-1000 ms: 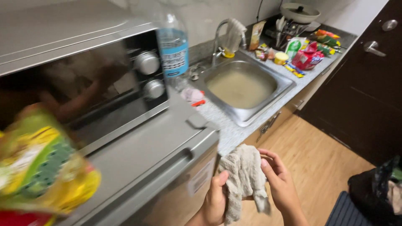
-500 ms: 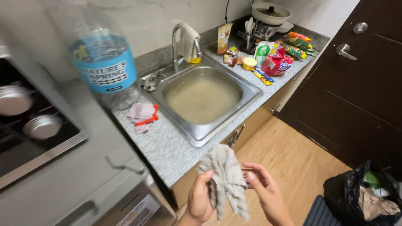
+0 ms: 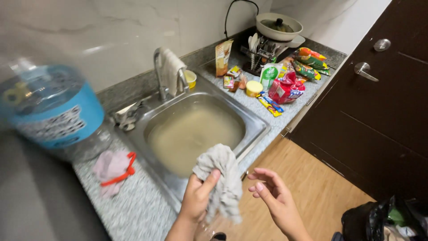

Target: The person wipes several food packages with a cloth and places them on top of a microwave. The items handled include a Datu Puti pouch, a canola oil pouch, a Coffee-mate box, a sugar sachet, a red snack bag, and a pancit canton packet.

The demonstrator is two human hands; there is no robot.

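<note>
My left hand (image 3: pixel 196 196) grips a crumpled grey cloth (image 3: pixel 220 178) that hangs over the front rim of the steel sink (image 3: pixel 256 121). My right hand (image 3: pixel 269 196) is just to the right of the cloth, fingers apart, holding nothing and not touching it. The sink basin holds murky water. A white cloth (image 3: pixel 169 71) is draped over the tap behind it.
A big water bottle with a blue label (image 3: pixel 53 111) stands at the left. A pink rag with a red piece (image 3: pixel 113 167) lies on the granite counter. Snack packets (image 3: pixel 285 87), a dish rack and a rice cooker (image 3: pixel 278 27) crowd the far right. A dark door (image 3: pixel 383 89) and a black bag (image 3: pixel 383 221) are at the right.
The view has swung right, from the microwave to the sink. My right hand has let go of the grey cloth; my left hand now holds it alone, nearer the sink.
</note>
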